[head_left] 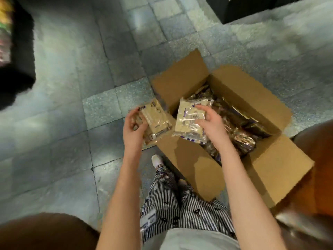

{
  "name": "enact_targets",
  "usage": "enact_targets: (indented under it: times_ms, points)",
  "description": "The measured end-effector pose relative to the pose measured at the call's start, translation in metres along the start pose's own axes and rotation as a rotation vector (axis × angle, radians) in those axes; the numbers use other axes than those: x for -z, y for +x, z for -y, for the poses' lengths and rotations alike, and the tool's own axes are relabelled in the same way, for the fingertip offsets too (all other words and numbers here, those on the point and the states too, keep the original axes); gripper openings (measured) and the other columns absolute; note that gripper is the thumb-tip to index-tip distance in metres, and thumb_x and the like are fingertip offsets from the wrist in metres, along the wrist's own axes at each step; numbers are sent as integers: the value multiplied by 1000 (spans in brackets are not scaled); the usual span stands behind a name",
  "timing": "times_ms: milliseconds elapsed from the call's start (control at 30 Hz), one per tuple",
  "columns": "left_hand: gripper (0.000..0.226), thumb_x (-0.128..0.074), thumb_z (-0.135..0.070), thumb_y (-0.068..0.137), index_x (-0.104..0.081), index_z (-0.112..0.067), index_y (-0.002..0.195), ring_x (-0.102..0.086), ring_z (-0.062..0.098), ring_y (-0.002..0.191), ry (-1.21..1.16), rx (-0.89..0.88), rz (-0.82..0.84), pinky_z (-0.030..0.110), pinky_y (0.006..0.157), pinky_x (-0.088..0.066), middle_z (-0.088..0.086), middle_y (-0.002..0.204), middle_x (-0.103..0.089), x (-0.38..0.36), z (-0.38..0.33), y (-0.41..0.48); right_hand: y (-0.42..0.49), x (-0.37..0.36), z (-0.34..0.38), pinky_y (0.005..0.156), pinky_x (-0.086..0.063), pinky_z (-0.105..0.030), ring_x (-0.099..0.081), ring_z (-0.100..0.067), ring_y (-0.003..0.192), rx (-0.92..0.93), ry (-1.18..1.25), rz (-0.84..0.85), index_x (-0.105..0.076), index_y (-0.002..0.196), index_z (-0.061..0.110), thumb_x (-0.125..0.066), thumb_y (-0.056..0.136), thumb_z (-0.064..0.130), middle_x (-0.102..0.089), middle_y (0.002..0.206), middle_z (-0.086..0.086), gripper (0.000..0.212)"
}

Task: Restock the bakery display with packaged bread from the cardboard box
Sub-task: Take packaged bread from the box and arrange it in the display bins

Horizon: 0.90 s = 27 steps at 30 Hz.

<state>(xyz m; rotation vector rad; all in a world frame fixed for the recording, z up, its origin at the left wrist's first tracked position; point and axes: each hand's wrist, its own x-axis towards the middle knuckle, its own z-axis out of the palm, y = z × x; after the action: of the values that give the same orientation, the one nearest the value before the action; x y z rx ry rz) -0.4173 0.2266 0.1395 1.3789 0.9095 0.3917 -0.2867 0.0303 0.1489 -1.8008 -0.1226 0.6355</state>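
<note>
One pack (pixel 155 121) is gripped in the left hand (pixel 134 129) and another (pixel 191 121) in the right hand (pixel 210 123) above the open box (pixel 270 165), where many packs remain, so restocking is judged far from finished.

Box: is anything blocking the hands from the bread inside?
Nothing visible does. The flaps are folded outward and the bread inside lies uncovered. Both hands are full: the left hand grips one pack beside the box, the right hand a second pack over it.
</note>
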Motion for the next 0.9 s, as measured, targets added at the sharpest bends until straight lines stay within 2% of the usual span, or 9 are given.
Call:
enact_targets:
  times_ms: [67,133,300,400,500,633,700,800,900]
  points:
    - [43,-67,-12,82,-64,-39,116,-64,27,101,-30,-20,-153,49,86,-54,10,115,-68,32,8,-21,-9,-20,4,55,-41,-9,-42,4,62,34,-33,82,-58,129,24,-57,92,-3,-56,117,12,46]
    - [30,-65,-13,88,-65,-34,111,-58,24,85,-55,-57,-314,39,74,-49,6,94,-67,60,11,-42,-19,-42,8,59,-38,-8,-39,5,66,82,-36,138,-60,130,17,-61,93,2,-53,94,17,40]
    - [29,-56,-4,96,-63,-25,115,-58,16,80,-98,-91,-550,33,71,-48,5,93,-66,126,20,-93,-53,-98,33,94,-48,-29,-60,-8,100,215,-109,311,-52,138,22,-65,89,0,-56,128,9,55]
    - [48,-57,-6,95,-56,-48,119,-62,20,98,-124,-81,-594,37,78,-58,7,119,-61,158,26,-131,-80,-131,42,81,-48,-11,-56,7,80,260,-92,420,-39,147,23,-66,85,-8,-49,141,3,74]
    - [51,-57,0,93,-52,-40,124,-61,19,103,-183,-83,-650,35,75,-61,9,122,-56,187,34,-175,-115,-163,44,68,-48,-7,-57,8,79,269,-116,513,-41,142,21,-66,86,-7,-50,115,17,67]
    - [39,-58,0,93,-55,-23,125,-64,10,89,-232,-70,-769,25,69,-58,4,107,-61,230,55,-245,-178,-202,34,93,-45,-20,-56,4,104,340,-141,643,-46,141,26,-63,90,0,-52,133,13,60]
    - [36,-59,-1,93,-58,-22,122,-65,10,89,-248,-81,-824,24,70,-59,4,105,-62,251,68,-287,-218,-218,23,101,-37,-16,-46,-2,124,376,-149,688,-49,142,23,-61,92,0,-47,142,10,57]
    - [31,-61,-8,95,-61,-36,109,-65,14,90,-240,-91,-924,30,73,-58,6,107,-63,282,93,-360,-286,-241,1,82,-36,2,-52,0,104,385,-150,759,-55,136,14,-56,92,-5,-54,127,8,48]
    - [26,-68,-32,84,-64,-47,105,-64,30,97,-169,-56,-1063,53,88,-56,6,109,-67,315,125,-437,-353,-259,-24,79,-44,-4,-56,-1,90,344,-169,878,-58,131,15,-60,86,-10,-61,113,7,52]
